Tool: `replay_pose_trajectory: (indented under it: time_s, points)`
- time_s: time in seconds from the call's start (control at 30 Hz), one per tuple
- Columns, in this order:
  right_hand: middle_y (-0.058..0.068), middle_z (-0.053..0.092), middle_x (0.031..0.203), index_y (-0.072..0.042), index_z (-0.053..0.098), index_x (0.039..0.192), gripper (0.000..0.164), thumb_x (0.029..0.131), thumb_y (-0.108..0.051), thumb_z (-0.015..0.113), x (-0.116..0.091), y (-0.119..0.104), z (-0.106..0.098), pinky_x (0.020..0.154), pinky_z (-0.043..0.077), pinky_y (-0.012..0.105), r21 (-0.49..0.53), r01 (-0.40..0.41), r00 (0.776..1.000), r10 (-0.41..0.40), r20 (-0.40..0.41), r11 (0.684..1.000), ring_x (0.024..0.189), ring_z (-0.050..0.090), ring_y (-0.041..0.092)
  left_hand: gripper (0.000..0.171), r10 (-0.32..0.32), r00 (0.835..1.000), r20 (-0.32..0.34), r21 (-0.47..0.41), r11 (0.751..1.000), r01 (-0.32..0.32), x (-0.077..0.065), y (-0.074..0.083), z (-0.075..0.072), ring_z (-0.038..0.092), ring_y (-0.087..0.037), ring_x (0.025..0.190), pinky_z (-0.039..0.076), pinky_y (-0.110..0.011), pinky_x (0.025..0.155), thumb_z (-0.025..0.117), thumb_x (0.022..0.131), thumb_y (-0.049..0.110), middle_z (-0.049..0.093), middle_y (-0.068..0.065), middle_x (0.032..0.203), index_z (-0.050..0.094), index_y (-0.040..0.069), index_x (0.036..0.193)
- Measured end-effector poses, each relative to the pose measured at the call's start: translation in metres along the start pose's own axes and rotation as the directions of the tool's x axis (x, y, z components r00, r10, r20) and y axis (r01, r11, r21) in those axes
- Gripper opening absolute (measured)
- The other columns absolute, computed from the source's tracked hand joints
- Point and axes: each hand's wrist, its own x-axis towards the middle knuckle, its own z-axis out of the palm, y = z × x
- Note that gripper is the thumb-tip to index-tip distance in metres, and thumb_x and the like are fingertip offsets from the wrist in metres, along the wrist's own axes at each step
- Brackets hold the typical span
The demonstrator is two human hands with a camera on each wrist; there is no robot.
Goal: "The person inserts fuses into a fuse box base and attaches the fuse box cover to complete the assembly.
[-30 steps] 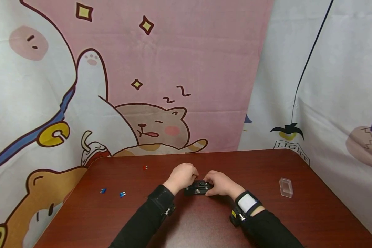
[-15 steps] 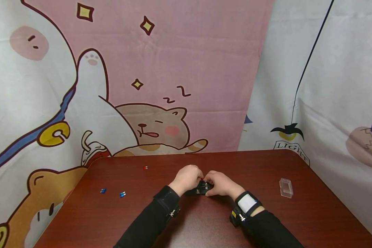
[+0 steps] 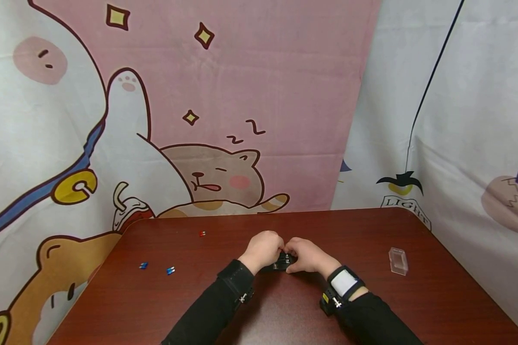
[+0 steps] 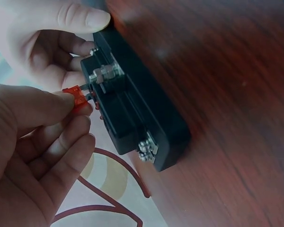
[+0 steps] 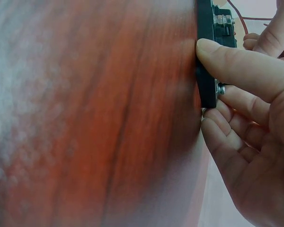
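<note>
Left wrist view shows the left hand [image 4: 35,142] with thumb and fingers narrowed together, pinching a translucent orange-red plastic piece with metal prongs [image 4: 75,96]. Its prongs meet the raised housing of a long black plastic block with silver metal bolts [image 4: 149,101]; how far they enter, I cannot tell. At the block's other side, the right hand [image 3: 308,255] grips one end, its thumb pressed along the edge and its fingers curled behind, as the right wrist view also shows. The block stands on a reddish-brown wood-grained table [image 3: 436,302]. Well to the block's left lie two small blue pieces [image 3: 170,270]; farther back on that side is a tiny red piece [image 3: 202,234]. Well to the block's right sits a clear rectangular plastic box [image 3: 398,261].
</note>
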Motion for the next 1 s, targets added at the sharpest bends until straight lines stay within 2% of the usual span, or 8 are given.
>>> replay_pose_trajectory:
  time_s: [0.63, 1.0]
  points:
    - [0.001, 0.059, 0.092, -0.003, 0.066, 0.098, 0.042, 0.066, -0.015, 0.091, -0.0009, -0.0006, 0.0004, 0.074, 0.050, 0.034, -0.009, 0.002, 1.000, -0.002, -0.010, 1.000, 0.081, 0.057, 0.017, 0.009, -0.059, 0.998, -0.016, 0.016, 0.998, 0.059, 0.0007, 0.0043, 0.0037, 0.058, -0.009, 0.069, 0.048, -0.025, 0.058, 0.075, 0.085, 0.012, 0.066, 0.005, 0.076, 0.079, 0.018, 0.081]
    - [0.001, 0.059, 0.091, -0.003, 0.066, 0.097, 0.041, 0.066, -0.015, 0.091, -0.0006, 0.0001, 0.0000, 0.074, 0.049, 0.033, -0.015, 0.017, 1.000, -0.017, -0.012, 1.000, 0.080, 0.055, 0.015, 0.008, -0.080, 0.997, 0.003, 0.020, 0.997, 0.080, 0.0015, 0.0058, 0.0043, 0.056, -0.008, 0.068, 0.047, -0.025, 0.056, 0.075, 0.085, 0.012, 0.065, 0.005, 0.076, 0.078, 0.018, 0.082]
